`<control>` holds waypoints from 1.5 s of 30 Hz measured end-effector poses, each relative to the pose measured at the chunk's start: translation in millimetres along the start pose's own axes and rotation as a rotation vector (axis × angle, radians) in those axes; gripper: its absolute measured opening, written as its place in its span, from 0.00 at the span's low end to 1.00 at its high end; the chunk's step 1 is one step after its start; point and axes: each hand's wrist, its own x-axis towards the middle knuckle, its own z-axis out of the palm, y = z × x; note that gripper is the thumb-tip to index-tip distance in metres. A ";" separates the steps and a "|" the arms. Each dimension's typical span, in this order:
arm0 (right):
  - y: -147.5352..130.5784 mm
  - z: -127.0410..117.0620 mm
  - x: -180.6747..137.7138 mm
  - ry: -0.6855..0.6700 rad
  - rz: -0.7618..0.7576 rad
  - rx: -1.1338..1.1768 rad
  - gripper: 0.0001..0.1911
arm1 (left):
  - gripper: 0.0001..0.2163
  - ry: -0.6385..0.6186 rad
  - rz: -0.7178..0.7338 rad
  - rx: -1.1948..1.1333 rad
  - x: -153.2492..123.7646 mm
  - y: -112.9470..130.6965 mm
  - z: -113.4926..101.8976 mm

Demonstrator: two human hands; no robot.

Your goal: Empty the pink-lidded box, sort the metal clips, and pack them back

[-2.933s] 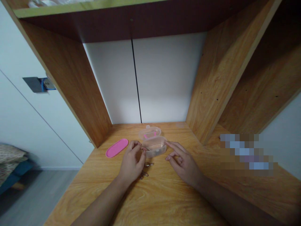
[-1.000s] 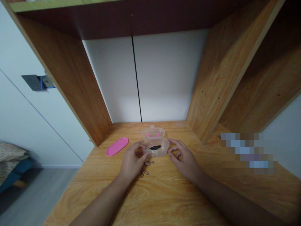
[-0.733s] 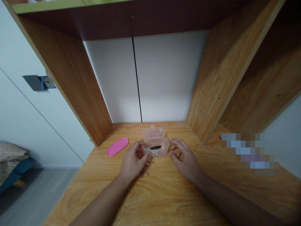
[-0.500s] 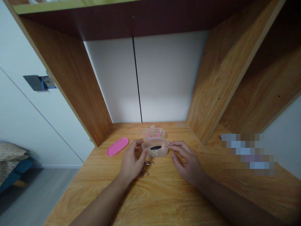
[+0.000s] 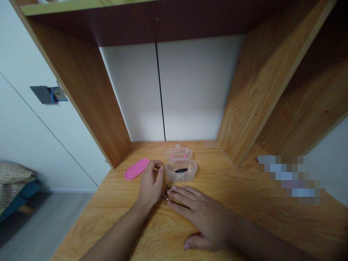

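The small bronze-coloured metal pieces (image 5: 165, 196) are looped and thin, heaped together on the worktop (image 5: 163, 233) at seven o'clock from the clear plastic box (image 5: 191, 176). The right hand (image 5: 205, 214) lies low with its fingers outstretched and slightly spread, the tips over the edge of the heap; the left hand (image 5: 152, 183) is just beside the box at nine o'clock, fingers loosely curled, a gap between thumb and forefinger. The box is rounded, its hinged lid (image 5: 178, 152) thrown back at twelve o'clock with pink parts on it, and a slim black piece (image 5: 181, 170) lies inside. A pink oval tray (image 5: 136, 170) sits further out at nine o'clock, partly behind the left hand. Fingertips cover some of the metal, so its exact form is hard to make out; pixelation masks something on the worktop at three o'clock. The wood-grain worktop runs back to a white panel (image 5: 187, 94) under a dark shelf (image 5: 130, 29); at nine o'clock a bed (image 5: 13, 183) is cut off above a grey floor (image 5: 62, 214).
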 end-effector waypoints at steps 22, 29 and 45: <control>24.9 1.9 -6.9 0.415 0.109 -0.385 0.09 | 0.05 -0.679 0.630 0.328 -7.3 14.7 -12.4; 27.5 3.3 -5.2 0.289 0.302 -0.462 0.07 | 0.08 -0.789 0.555 0.531 -7.9 21.2 -10.3; 21.0 -3.2 -9.7 0.249 0.166 -0.128 0.17 | 0.09 -0.865 0.357 -0.025 -15.1 18.7 -4.8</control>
